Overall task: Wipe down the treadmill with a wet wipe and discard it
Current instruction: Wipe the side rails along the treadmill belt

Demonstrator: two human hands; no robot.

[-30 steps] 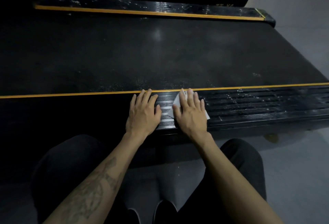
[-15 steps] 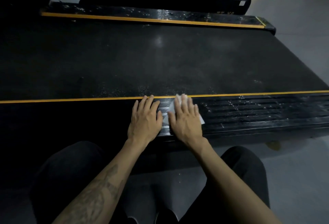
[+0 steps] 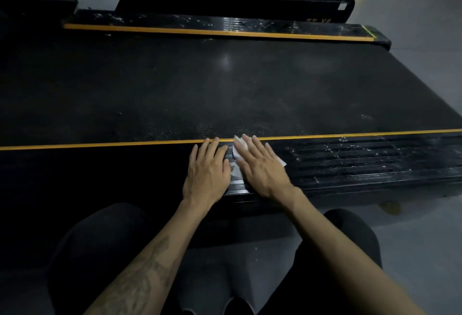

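**Position.** The wet wipe (image 3: 240, 145) lies flat on the near side rail (image 3: 350, 162) of the treadmill (image 3: 225, 84), just inside the yellow stripe (image 3: 100, 144). It sits under the right hand (image 3: 260, 166). White corners show at approx. 11 o'clock and 3 o'clock of that hand; the rest is covered.

**Hands.**
- Right hand: fingers straight and spread, palm down, pressing the wipe onto the ribbed rail. No curl, no pinch.
- Left hand (image 3: 207, 171): fingers straight, flat on the rail at 9 o'clock of the right hand, just beside it. It holds nothing and looks to be bracing only.

**Handling properties (est.).**
- Very light, limp, no stiffness. It will fold or bunch if pushed by one edge.
- Damp, so it clings to the rail and drags slightly; the ribs add friction.
- Thin, so it may snag or tear on rib edges under hard pressure.

**Where to take hold.**
- For wiping: keep a flat palm over the centre w/ fingers spread to hold the sheet open.
- For lifting to discard: pinch the exposed corner at 3 o'clock, or gather the sheet into the palm.

**Surface.** Pale specks show on the rail toward 3 o'clock and on the belt (image 3: 250, 114) at 12 o'clock. The light is dim, so whether these are dust or moisture can't be confirmed.
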